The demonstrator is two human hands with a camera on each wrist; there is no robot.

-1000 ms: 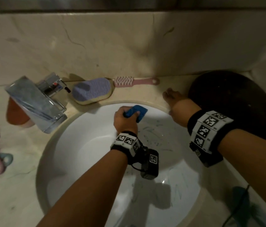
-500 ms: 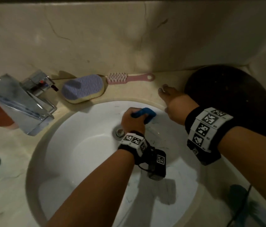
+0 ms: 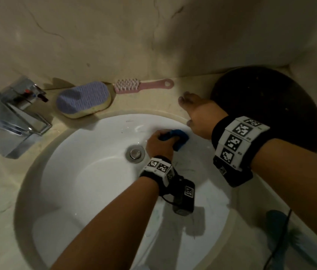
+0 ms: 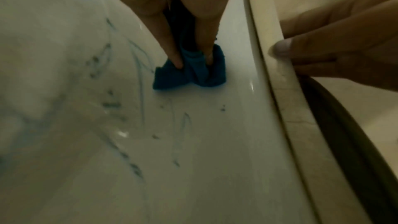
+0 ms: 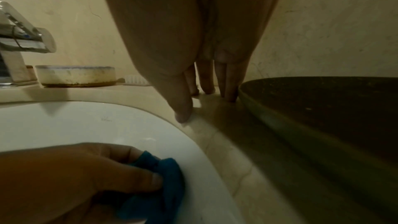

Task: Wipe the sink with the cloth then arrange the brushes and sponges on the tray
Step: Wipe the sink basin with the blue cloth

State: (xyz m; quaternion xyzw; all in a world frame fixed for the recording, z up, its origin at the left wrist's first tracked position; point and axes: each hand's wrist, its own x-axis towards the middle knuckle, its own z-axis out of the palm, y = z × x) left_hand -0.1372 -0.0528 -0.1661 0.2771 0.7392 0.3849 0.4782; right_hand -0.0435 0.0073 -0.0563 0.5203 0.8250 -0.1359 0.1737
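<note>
Wipe in progress: left hand [image 3: 158, 143] grips cloth [image 3: 175, 137] at sink [image 3: 87, 184] 1 o'clock, marks remain. Right hand [image 3: 198, 112] flat on counter. Brush [image 3: 142, 85], sponge [image 3: 83, 99] not on tray [image 3: 266, 106].

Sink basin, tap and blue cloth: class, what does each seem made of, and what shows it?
White sink basin: probably glazed ceramic, glossy with highlights. Boxy silver tap: polished metal, mirror-like reflections. Crumpled blue cloth: soft fabric, bunching into folds under the left hand.
</note>
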